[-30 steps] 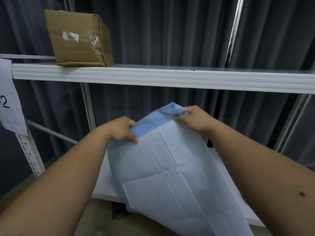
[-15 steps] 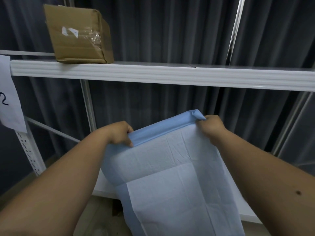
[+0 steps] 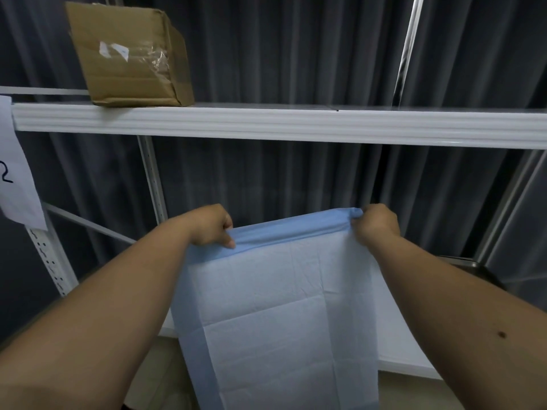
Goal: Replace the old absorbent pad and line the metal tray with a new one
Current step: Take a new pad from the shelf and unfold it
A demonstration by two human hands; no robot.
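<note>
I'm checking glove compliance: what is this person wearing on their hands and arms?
Nothing visible: the left hand and right hand are bare, without gloves, rings or a watch. Both forearms are uncovered, no sleeves in frame. The right forearm has one small dark mole.

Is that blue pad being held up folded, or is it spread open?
Mostly spread open. The left hand and right hand grip the blue pad at its top corners; it hangs flat, showing only fold creases. Its bottom is out of view.
</note>
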